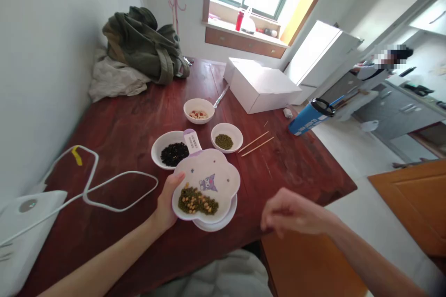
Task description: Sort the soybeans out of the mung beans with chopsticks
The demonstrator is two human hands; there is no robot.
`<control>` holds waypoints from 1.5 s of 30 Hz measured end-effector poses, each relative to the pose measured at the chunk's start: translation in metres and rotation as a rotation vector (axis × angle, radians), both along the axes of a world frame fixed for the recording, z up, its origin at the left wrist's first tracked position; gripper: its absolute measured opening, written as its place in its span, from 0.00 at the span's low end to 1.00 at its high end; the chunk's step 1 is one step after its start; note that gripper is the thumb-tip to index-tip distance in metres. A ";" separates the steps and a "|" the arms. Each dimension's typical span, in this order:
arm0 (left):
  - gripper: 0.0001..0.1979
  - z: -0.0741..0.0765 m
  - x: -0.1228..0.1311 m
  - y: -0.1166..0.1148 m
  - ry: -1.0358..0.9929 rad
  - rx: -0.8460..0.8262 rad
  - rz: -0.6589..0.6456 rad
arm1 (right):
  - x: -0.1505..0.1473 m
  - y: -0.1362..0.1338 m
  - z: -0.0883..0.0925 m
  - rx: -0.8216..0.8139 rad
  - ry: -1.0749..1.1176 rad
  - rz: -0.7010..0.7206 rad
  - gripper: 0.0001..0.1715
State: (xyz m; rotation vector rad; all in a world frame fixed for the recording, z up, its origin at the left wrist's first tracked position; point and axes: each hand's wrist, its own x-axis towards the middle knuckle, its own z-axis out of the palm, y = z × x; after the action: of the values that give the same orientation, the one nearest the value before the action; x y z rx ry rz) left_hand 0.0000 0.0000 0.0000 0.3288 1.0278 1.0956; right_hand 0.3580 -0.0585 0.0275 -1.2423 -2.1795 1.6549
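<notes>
- while the left hand [167,200] holds the flower-shaped dish [223,169] by its left rim, thumb on top, i see the dish tipped toward the camera, over the near part of the dark red table [125,120].
- its lower part carries a heap of mixed green and tan beans [197,203]; a cartoon figure [209,183] is printed above them.
- a white bowl [225,219] sits under the dish, mostly hidden from me; whether the two touch, i cannot tell.
- the right hand [291,211] hangs over the table's near edge, fingers bent and blurred; i cannot tell whether it pinches anything small.
- just beyond the dish i have black grains [174,154] in one bowl, with small green beans [223,141] in another to their right.
- two thin sticks [258,146] lie right of those, a blue tumbler [306,118] farther off.
</notes>
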 end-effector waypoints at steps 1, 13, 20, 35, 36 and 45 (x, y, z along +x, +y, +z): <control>0.28 -0.001 -0.001 0.000 0.009 -0.002 0.016 | 0.014 0.028 0.007 0.240 -0.108 -0.184 0.25; 0.34 -0.009 -0.005 -0.002 0.002 -0.009 0.001 | 0.045 0.166 -0.046 0.983 -0.405 -0.005 0.13; 0.34 -0.019 -0.007 -0.003 -0.008 0.086 0.020 | 0.040 0.148 -0.055 1.012 -0.323 -0.023 0.11; 0.37 -0.019 -0.003 -0.004 -0.022 0.234 -0.030 | 0.034 0.125 -0.065 1.122 -0.136 -0.195 0.14; 0.37 -0.019 -0.003 -0.004 -0.020 0.240 -0.024 | 0.034 0.123 -0.063 1.140 -0.115 -0.220 0.13; 0.35 -0.012 -0.001 -0.007 0.006 0.284 -0.044 | -0.010 0.104 -0.002 0.817 0.830 -0.679 0.26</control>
State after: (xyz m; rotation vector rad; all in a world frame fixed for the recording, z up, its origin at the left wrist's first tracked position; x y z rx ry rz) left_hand -0.0010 -0.0067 -0.0120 0.5796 0.8659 1.2027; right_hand 0.3479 0.0452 0.0258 -0.7079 -1.3972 0.6623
